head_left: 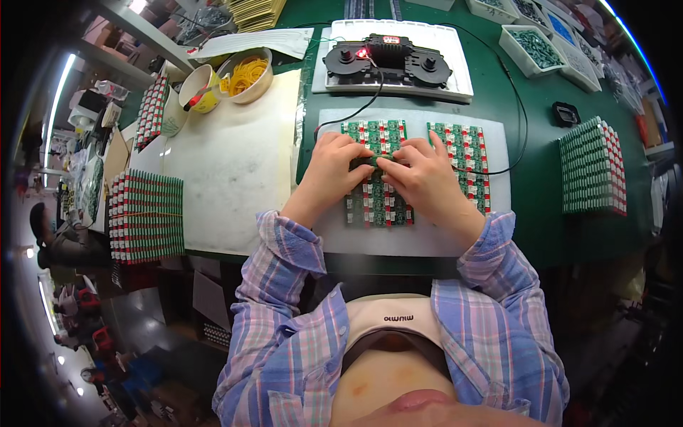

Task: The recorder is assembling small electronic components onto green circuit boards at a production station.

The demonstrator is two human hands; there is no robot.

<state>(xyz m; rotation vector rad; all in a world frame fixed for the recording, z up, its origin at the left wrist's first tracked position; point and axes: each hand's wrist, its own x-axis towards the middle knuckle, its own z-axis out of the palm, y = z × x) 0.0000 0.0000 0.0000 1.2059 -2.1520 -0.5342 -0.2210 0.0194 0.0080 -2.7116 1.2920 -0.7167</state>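
Observation:
Over a green circuit board panel with rows of white and red connectors, my left hand and my right hand meet fingertip to fingertip. Thumbs and forefingers of both are pinched together near the panel's middle. Whatever is between them is small and mostly hidden by the fingers. A second, similar panel lies just to the right, partly under my right hand. Both panels rest on a pale foam mat.
Beyond the mat, a black device with a red light sits on a white tray, trailing a black cable. Board stacks stand left and right. A bowl of yellow rubber bands and parts bins sit farther back.

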